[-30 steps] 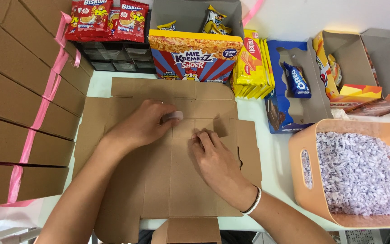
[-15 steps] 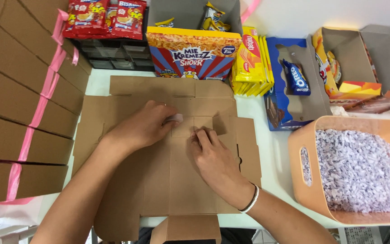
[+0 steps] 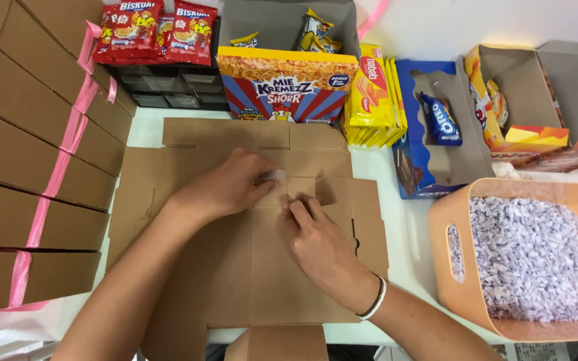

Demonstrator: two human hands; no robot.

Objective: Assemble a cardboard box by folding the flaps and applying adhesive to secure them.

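Cardboard box blank (image 3: 235, 267) stays flat at mid-frame on the worktop (image 3: 396, 267), while left hand (image 3: 225, 187) and right hand (image 3: 319, 244) barely shift, fingers still pressing its centre creases, gripping nothing.

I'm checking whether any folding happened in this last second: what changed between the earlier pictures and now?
Hardly anything. The left hand and right hand press on the flat cardboard sheet as before, nothing picked up or released. The small flap by the right fingertips is slightly raised, as half a second ago. The orange bin of paper shreds and the snack boxes stayed put.
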